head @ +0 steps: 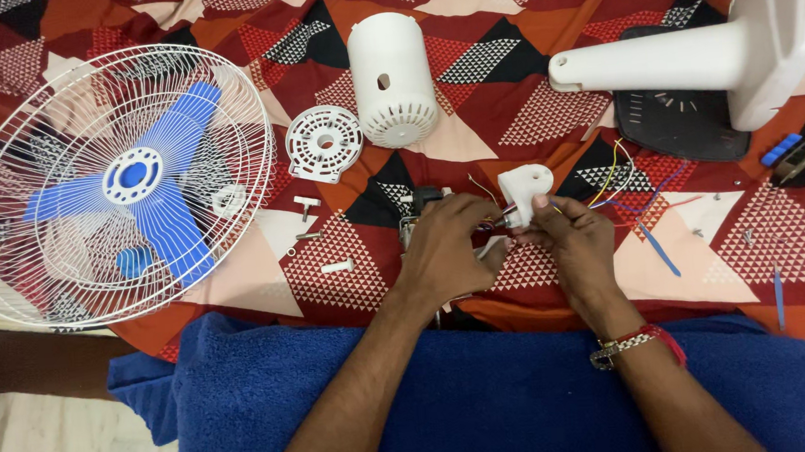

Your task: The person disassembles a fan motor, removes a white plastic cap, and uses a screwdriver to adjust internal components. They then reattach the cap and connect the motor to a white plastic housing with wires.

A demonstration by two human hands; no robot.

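White plastic bracket (524, 189) sits at scene centre on the patterned red, black and peach cloth (508, 117), just far of both hands, with thin yellow, blue and red wires (626, 189) trailing off to its right. Right hand (576, 243) has fingers curled together, fingertips pinched on a small part at the bracket's near edge; what exactly is pinched is too small to tell. Left hand (446, 247) is curled too, fingers closed over a dark metal motor piece (422, 200), mostly hidden under the hand, fingertips meeting the right hand's at the same spot. Both hands touching or nearly touching each other. Right wrist carries a red and white band (641, 342). Forearms rest over a blue towel (487, 388) in the near part of the scene. Far left: white wire fan guard (229, 125) lying flat with a blue three-blade fan blade (153, 181) inside it. Between guard and hands: small white screws and pins (306, 204) scattered on the cloth. Far of the hands: round white vented cover (325, 142) and, beside it on the right, a white cylindrical motor housing (392, 78) lying on its side. Far right: white fan stand (690, 55) tipped over, black panel (680, 121) under it.
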